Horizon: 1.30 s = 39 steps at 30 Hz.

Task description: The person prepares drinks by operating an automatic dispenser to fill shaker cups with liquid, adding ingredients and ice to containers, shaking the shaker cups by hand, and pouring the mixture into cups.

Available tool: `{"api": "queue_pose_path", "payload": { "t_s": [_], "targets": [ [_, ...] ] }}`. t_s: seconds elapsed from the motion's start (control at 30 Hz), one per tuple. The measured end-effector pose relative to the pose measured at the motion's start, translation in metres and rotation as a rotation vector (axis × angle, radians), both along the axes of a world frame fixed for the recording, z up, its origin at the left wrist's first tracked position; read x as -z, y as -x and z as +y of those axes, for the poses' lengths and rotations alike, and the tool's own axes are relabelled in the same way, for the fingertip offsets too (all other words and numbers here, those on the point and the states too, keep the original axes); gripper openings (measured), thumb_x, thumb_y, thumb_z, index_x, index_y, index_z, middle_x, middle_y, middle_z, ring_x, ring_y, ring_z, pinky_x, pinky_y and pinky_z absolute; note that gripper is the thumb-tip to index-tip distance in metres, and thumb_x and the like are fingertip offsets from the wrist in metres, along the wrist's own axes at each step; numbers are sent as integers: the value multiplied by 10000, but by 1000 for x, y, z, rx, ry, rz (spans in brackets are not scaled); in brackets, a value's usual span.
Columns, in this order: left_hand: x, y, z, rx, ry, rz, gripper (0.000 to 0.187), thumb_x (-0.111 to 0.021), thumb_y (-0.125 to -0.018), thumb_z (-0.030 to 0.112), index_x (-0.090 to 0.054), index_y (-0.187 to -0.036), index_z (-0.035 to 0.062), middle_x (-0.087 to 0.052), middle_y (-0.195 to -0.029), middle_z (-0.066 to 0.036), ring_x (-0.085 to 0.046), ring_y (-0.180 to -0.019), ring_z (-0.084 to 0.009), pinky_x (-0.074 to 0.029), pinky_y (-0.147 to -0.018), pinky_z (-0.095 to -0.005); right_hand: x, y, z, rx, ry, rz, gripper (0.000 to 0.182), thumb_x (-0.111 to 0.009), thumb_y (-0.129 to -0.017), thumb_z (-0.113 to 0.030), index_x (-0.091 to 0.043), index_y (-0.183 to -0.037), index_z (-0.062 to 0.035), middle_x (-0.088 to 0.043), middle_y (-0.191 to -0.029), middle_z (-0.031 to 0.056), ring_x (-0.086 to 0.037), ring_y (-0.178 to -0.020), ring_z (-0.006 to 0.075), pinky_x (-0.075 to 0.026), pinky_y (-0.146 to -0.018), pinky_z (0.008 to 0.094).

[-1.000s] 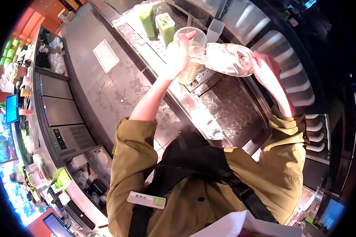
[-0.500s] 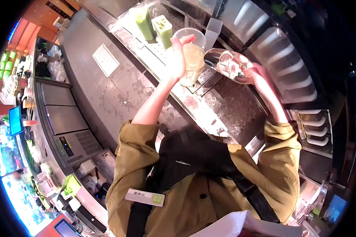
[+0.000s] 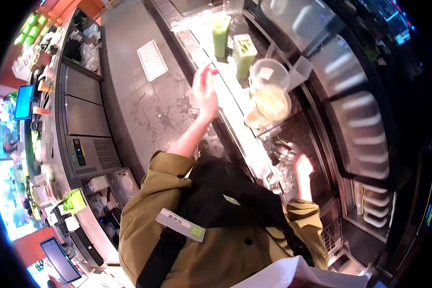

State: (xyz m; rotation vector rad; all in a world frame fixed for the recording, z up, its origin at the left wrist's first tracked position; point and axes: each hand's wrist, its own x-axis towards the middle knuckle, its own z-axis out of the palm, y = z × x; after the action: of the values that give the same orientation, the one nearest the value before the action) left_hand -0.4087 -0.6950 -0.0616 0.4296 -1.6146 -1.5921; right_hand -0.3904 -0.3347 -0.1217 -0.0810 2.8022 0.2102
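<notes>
Your left hand [image 3: 206,98] is empty, fingers loosely apart by the surface [image 3: 233,113] edge. Your right hand [image 3: 303,169] has its fingers round the blurred scoop [image 3: 284,152], down at the ice bin [image 3: 287,175]. Pale-filled container [image 3: 272,103] is on the surface, between bin and green drinks [image 3: 245,52].

We seem to be behind the counter of a drinks shop. Our landmark is the ice bin [image 3: 308,132], sunk in a metal worktop [image 3: 189,42]. Beyond it we see tall green-filled containers [image 3: 245,55]; to its left, across a wet tiled floor [image 3: 144,108], stand metal cabinets [image 3: 83,115] and a lit screen [image 3: 24,102]. Nearer us than the bin is a uniform name badge [image 3: 181,224].
</notes>
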Motion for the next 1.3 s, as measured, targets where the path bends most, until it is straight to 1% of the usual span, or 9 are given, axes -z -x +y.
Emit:
{"api": "queue_pose_path", "payload": {
  "t_s": [0.2, 0.23, 0.33, 0.4, 0.57, 0.73, 0.93, 1.07, 1.3],
  "targets": [
    [18, 79, -150, 159, 582, -210, 657, -718, -741, 275, -423, -1275, 31, -463, -1245, -162, -429, -1172, -256, -330, -1004, -380, 120, 17, -6, -266, -173, -228, 329, -512, -826, -315, -672, -852, -28, -657, -863, 198, -650, -831, 321, -516, -676, 423],
    [2, 101, -166, 284, 776, -197, 795, -738, -716, 338, -347, -1352, 64, -383, -1349, -161, -343, -1272, -274, -268, -1057, -413, 123, 19, 22, 118, -89, -148, 306, -535, -807, -297, -675, -826, -26, -655, -827, 199, -647, -814, 334, -511, -672, 424],
    [-33, 174, -195, 605, 1161, -234, 1102, -792, -599, 420, -142, -1430, 104, -321, -1381, -210, -311, -1274, -359, -232, -1072, -458, -124, 27, -24, 306, 362, 17, 286, -479, -864, -221, -614, -1000, -8, -643, -928, 188, -633, -835, 340, -513, -668, 409],
    [-57, 199, -196, 843, 1180, -272, 1114, -801, -580, 398, -143, -1430, 105, -357, -1352, -225, -339, -1240, -365, -261, -1050, -458, -232, 49, -104, -110, 627, 360, 226, -578, -793, -2, -606, -1017, -5, -626, -783, 168, -627, -690, 281, -504, -610, 367],
    [-84, 207, -190, 1095, 984, -538, 1075, -776, -608, 173, -81, -1428, 163, -409, -1283, -264, -428, -1196, -361, -346, -1016, -399, -213, 180, -257, -929, 355, 108, 974, -774, -624, -182, -196, -1405, -109, -275, -1425, 131, -302, -1304, 279, -300, -1062, 402],
    [-69, 204, -206, 1035, 813, -332, 1044, -769, -594, 195, -125, -1415, 158, -450, -1213, -224, -516, -1067, -332, -423, -935, -388, -154, 231, -291, -1067, 241, -163, 1115, -789, -571, -182, -86, -1433, -119, -258, -1428, 134, -204, -1342, 304, -198, -1073, 528],
    [-92, 154, -265, 705, 891, 163, 1032, -762, -570, 340, -185, -1381, 68, -319, -1335, -226, -430, -1177, -348, -375, -986, -407, -169, 222, -314, -1120, 284, -81, 923, -704, -506, -86, -294, -1333, -59, -385, -1310, 169, -286, -1305, 308, -134, -1099, 480],
    [-137, 54, -319, 547, 761, -145, 1011, -765, -569, 362, -154, -1338, 120, -545, -1035, -264, -576, -960, -396, -467, -858, -421, -211, 203, -343, -1181, 234, -39, 900, -733, -467, -113, -319, -1263, -45, -428, -1216, 162, -370, -1218, 315, -140, -1096, 487],
    [-158, -166, -482, 25, 668, -395, 989, -763, -588, 338, -159, -1351, 162, -526, -1090, -228, -582, -945, -376, -462, -853, -394, -305, 111, -539, -1411, 241, 30, 881, -714, -438, -100, -328, -1228, -34, -470, -1098, 131, -468, -1100, 281, -149, -1108, 457]
  ]
}}
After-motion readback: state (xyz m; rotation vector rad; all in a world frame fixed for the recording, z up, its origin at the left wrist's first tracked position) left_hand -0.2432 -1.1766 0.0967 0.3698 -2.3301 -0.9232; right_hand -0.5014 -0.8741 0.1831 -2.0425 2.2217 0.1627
